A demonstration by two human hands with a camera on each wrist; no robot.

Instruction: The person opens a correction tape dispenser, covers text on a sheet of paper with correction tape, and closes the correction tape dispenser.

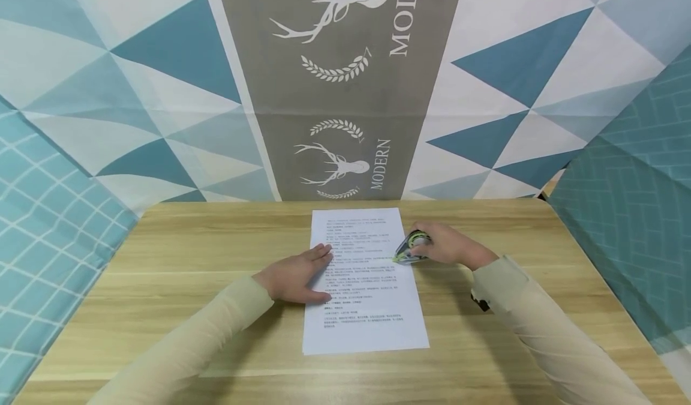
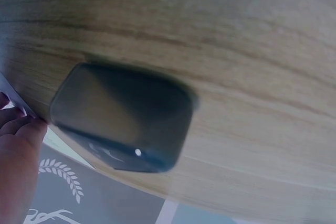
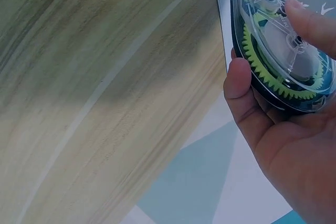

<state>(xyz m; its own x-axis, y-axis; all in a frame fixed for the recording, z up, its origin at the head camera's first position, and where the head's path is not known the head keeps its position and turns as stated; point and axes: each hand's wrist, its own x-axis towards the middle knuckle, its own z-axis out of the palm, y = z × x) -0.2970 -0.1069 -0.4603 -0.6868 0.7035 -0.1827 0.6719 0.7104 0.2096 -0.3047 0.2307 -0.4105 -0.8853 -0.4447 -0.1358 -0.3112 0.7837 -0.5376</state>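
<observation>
Correction tape (image 1: 411,248) sits at the right edge of a printed page (image 1: 372,340), where we see it gripped in the right hand (image 1: 445,244). That hand comes in from the right with its wrist turned toward the left, the digits pinching the case from both faces; the right wrist view shows us a clear cover, a green gear (image 3: 256,64) and a dark shell on the other side. The left hand (image 1: 294,278) lies flat across the page's left edge, its fingers extended toward the right and far, its thumb spread away on the near side. Pale sleeves (image 1: 180,339) cover both arms, which reach in from the near left and near right.

We find the tape's narrow tip pointing left and a little near, over the ends of the printed lines; its long axis slants from there to the far right, into the palm. Whether the tip touches the sheet we cannot tell. The page itself runs lengthwise from near to far.

Beneath it all we have a wood-grain counter (image 1: 178,273). Beyond its far edge hangs a backdrop (image 1: 502,87) of blue, white and grey triangles, with a grey band (image 1: 259,51) bearing white deer heads, sprigs and sideways lettering.
</observation>
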